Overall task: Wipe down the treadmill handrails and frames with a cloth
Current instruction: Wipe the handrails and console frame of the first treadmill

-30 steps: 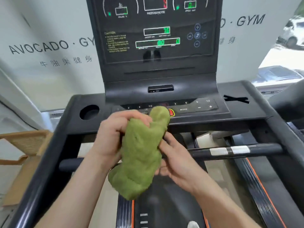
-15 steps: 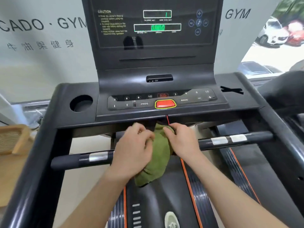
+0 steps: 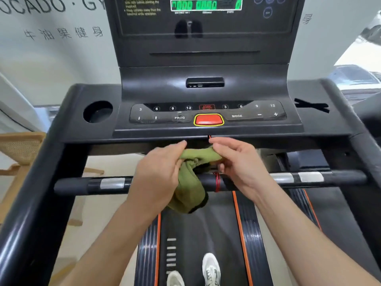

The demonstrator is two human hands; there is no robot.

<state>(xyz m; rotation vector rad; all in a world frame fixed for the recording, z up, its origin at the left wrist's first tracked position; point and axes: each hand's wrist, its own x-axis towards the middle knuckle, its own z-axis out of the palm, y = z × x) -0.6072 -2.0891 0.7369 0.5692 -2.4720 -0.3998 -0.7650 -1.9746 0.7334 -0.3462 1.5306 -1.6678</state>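
1. Head view, where things are: the green cloth [image 3: 190,182] hangs in front of the front handrail [image 3: 247,181], its upper edge stretched between both hands just below the console [image 3: 208,120].
2. Head view, grips: the left hand [image 3: 158,172] has its grip clamped on the cloth's bunched left side; the right hand [image 3: 241,164] pinches the top right corner between thumb and fingertips.
3. Head view, risks: the red cord [image 3: 216,181] is wound round the handrail right beside the cloth. A wipe across it would probably snag or tug it, and it seems to run up toward the red stop button [image 3: 208,120]. The light pinch on the right could also let the corner slip, dropping the cloth onto the belt [image 3: 202,234].
4. Head view, direction: the cloth's top edge runs left to right, roughly along the handrail; its bunched bulk hangs downward, so the long axis is about vertical, pointing at the belt.
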